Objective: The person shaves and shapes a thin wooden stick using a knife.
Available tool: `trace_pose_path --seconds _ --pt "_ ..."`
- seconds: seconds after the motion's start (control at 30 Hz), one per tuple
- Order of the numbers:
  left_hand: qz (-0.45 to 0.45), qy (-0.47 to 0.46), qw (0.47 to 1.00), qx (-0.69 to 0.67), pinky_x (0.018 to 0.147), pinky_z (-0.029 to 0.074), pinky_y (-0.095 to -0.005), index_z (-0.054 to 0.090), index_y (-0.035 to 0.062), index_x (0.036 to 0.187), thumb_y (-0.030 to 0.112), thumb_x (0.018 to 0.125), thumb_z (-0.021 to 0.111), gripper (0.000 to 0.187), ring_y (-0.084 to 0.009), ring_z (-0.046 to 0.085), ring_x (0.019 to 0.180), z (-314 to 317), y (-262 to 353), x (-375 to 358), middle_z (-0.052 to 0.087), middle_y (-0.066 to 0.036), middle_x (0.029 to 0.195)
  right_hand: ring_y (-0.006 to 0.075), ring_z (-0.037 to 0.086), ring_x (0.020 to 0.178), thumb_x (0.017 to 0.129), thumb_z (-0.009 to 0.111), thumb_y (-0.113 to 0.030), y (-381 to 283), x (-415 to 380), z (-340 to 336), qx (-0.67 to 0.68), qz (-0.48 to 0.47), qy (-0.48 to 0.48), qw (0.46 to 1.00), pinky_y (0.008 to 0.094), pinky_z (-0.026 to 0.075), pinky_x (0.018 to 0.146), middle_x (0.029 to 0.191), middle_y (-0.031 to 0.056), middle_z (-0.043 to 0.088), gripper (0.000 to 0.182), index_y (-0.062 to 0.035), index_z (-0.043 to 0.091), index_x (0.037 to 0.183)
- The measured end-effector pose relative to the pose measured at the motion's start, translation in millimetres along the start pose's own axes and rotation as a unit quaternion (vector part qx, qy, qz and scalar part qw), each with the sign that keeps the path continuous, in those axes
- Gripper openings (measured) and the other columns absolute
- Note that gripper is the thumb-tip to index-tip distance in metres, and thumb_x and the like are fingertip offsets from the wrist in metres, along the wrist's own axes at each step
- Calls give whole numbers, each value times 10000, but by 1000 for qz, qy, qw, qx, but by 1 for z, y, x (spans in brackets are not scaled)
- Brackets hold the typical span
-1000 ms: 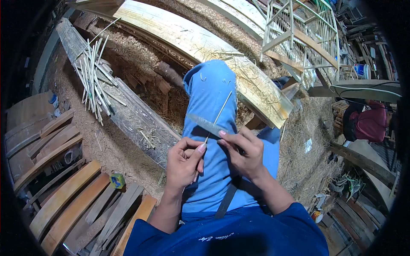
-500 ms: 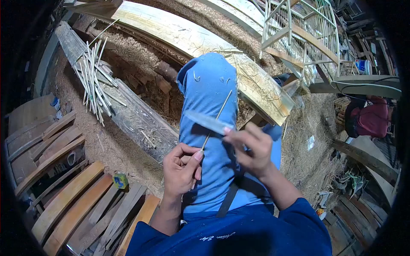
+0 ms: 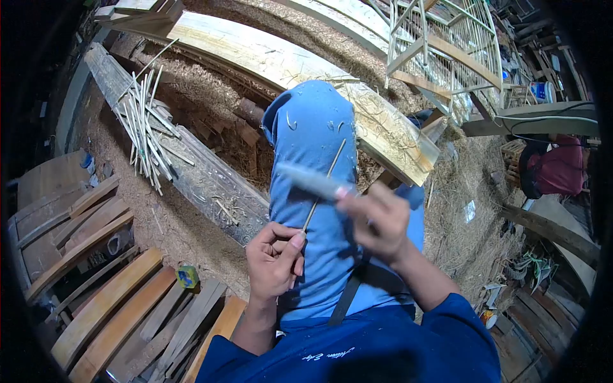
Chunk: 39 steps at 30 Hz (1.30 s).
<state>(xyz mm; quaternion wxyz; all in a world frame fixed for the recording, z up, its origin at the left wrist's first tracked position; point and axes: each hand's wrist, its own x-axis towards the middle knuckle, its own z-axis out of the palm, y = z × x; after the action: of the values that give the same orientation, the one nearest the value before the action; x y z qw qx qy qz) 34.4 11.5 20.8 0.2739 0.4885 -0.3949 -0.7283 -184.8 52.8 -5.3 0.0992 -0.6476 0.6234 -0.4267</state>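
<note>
Between thumb and fingers, my left hand (image 3: pixel 276 260) pinches the near end of a thin wooden stick (image 3: pixel 337 156). The stick points away from me, lying over the blue trouser leg (image 3: pixel 313 121). My right hand (image 3: pixel 378 218) is closed around a knife (image 3: pixel 306 181), its handle mostly hidden in the fist. Blurred by motion, the broad pale blade points left and crosses over the middle of the stick. Small curled shavings cling to the trousers near the knee.
A bundle of thin sticks (image 3: pixel 147 134) rests on a weathered plank (image 3: pixel 217 191) at left. Beyond the knee lies a pale, shaving-strewn board (image 3: pixel 255 54). A slatted wooden cage (image 3: pixel 447 51) stands at upper right. Curved wooden pieces (image 3: pixel 108 303) and a yellow-blue block (image 3: pixel 187 276) are at lower left.
The view has shifted slightly. The blade is still across the stick, with the right hand a little closer to me along it; the left hand keeps its pinch.
</note>
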Motion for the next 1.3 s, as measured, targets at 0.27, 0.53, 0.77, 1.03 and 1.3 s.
trace_pose_path --seconds 0.27,0.53,0.77,1.03,1.3 --pt "1 -3 1000 -18 332 320 -204 604 -20 988 67 986 643 95 -44 501 414 1 -1 -1 599 -29 622 190 484 489 796 790 -100 11 2 1 15 38 38 998 371 363 418 640 34 405 311 -133 758 1103" --pt "-6 -12 1000 14 298 292 -212 582 -7 967 116 987 650 142 -64 467 352 1 3 -1 552 -22 556 171 485 557 775 752 78 23 16 3 9 54 116 992 319 351 491 689 64 565 265 -65 742 998" --pt "-8 -19 1000 -5 288 290 -218 582 -20 950 102 982 645 141 -70 456 338 2 0 1 569 -48 564 204 492 501 731 790 -48 -2 -2 -2 25 29 41 998 368 379 429 645 37 424 336 -140 769 1054" --pt "-7 -17 1000 10 301 296 -222 592 -30 970 106 998 626 143 -73 455 345 2 -2 0 599 -67 588 187 480 490 789 789 -170 -20 -16 -5 -21 -17 -20 999 366 351 409 638 23 404 299 -135 759 1085" --pt "9 3 1000 13 285 278 -222 589 -10 971 138 998 635 158 -77 445 329 6 -6 -1 566 -66 531 191 494 492 799 788 -159 -14 -13 -2 -21 -35 2 999 367 351 404 634 25 407 309 -154 760 1107"
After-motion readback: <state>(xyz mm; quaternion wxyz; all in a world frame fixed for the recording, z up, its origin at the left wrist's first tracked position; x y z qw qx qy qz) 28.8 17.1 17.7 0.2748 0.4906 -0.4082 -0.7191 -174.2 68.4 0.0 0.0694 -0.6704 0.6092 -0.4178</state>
